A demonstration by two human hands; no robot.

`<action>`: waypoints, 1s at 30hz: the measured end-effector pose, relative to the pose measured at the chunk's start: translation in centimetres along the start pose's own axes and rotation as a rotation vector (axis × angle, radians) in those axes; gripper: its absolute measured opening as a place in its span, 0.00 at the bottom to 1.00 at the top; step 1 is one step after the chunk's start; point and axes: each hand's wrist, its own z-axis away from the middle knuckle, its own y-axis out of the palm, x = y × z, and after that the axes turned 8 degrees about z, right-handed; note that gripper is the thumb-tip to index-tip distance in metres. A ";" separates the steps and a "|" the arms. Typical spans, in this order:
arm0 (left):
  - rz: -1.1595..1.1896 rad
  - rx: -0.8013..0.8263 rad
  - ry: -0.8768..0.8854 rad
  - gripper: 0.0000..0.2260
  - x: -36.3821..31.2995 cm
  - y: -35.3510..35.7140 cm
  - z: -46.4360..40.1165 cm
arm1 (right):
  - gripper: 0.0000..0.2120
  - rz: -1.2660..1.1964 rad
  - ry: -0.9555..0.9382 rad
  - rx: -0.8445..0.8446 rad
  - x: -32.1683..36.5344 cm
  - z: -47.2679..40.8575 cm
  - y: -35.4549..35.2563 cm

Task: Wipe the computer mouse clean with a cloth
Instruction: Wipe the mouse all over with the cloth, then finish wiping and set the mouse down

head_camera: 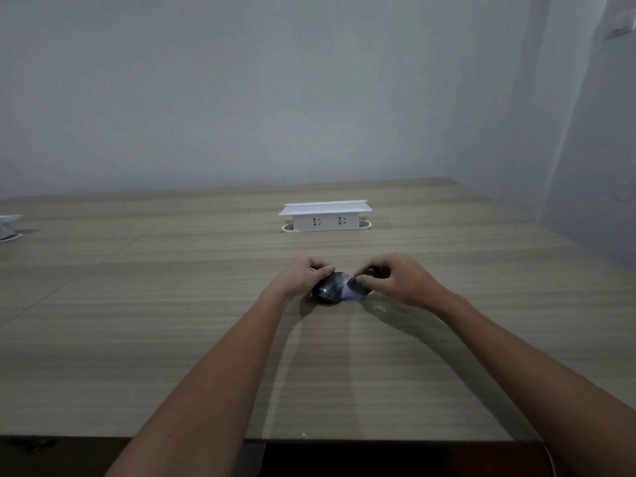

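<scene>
A black computer mouse (pixel 328 289) with pale lettering lies on the wooden table (pixel 172 304), a little right of centre. My left hand (pixel 303 275) grips its left side and far end. My right hand (pixel 395 280) pinches a small dark cloth (pixel 356 287) with a shiny pale patch, and presses it against the mouse's right side. A dark bunched part of the cloth (pixel 375 271) shows between my right fingers. The mouse's far end is hidden under my left fingers.
A white power socket box (pixel 325 216) with an open lid stands on the table beyond my hands. A second white box (pixel 8 227) is cut off at the left edge. Grey walls close the back and right. The table's front edge (pixel 309 438) runs near me.
</scene>
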 end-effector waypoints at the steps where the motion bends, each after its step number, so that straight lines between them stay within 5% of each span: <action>1: -0.007 -0.002 -0.002 0.10 0.0 0.0 0.0 | 0.06 0.064 0.016 -0.049 -0.2 -0.2 -0.1; 4: -0.013 -0.011 -0.004 0.11 0.1 0.1 -0.1 | 0.06 0.034 0.020 -0.080 -0.3 -0.4 -0.4; 8: -0.005 -0.003 0.004 0.10 0.1 0.0 -0.2 | 0.06 -0.060 -0.033 0.090 0.4 -0.3 0.0; 13: -0.036 -0.021 0.028 0.11 0.0 0.2 0.1 | 0.06 0.070 0.019 -0.115 -0.2 -0.5 0.1; 18: -0.060 -0.040 0.035 0.10 0.1 0.1 0.0 | 0.06 -0.035 -0.039 -0.013 0.5 0.3 0.6; 30: -0.092 0.040 0.076 0.19 0.0 0.3 2.5 | 0.14 0.212 0.124 -0.161 -4.0 1.4 1.6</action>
